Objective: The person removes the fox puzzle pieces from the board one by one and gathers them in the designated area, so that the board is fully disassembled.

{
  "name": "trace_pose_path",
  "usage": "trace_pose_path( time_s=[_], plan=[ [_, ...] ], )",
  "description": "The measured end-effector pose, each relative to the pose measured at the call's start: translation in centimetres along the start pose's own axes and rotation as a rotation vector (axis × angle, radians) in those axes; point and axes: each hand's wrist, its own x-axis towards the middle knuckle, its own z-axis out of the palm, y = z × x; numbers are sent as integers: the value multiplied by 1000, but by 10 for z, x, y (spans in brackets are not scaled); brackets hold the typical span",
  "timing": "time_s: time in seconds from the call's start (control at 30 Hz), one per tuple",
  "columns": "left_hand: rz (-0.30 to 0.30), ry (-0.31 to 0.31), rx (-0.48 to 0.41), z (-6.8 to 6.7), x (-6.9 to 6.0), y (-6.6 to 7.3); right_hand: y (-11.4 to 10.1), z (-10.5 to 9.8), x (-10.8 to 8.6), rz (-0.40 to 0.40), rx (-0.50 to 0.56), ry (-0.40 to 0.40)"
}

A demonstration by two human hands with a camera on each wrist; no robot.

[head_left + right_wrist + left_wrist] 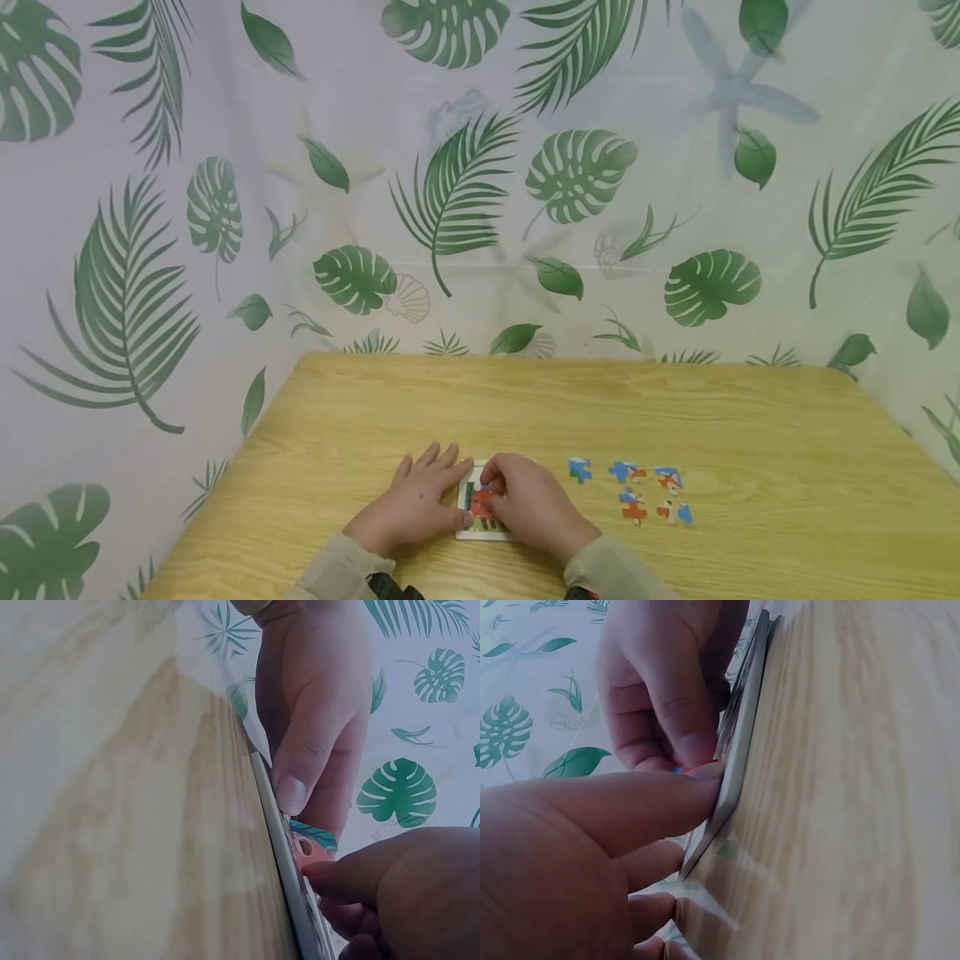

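Note:
On the wooden table lies a small white-rimmed puzzle board [480, 536], partly covered by both hands. Red and green picture parts show inside its rim. My left hand [422, 502] rests at its left side with fingers spread, the thumb touching the board's near left part. From the right, my right hand [536, 504] pinches a red puzzle piece [319, 853] with a blue-green edge between thumb and fingers, low over the board. In the left wrist view the left thumb [652, 806] lies against the board's edge, and the piece is mostly hidden.
Right of the board, several loose puzzle pieces lie on the table [420, 400]: a blue-green piece [579, 469], a blue and orange piece [627, 472], a fox-faced piece [668, 479], a red-orange piece [633, 507] and others. A leaf-printed curtain [480, 317] hangs behind.

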Motion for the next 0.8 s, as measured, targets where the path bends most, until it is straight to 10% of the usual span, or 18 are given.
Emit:
trace_pose_path(
  time_s=[0.8],
  plan=[
    [-4,-4,-8,2,2,-3,3,-7,-2,46,135,25]
  ],
)
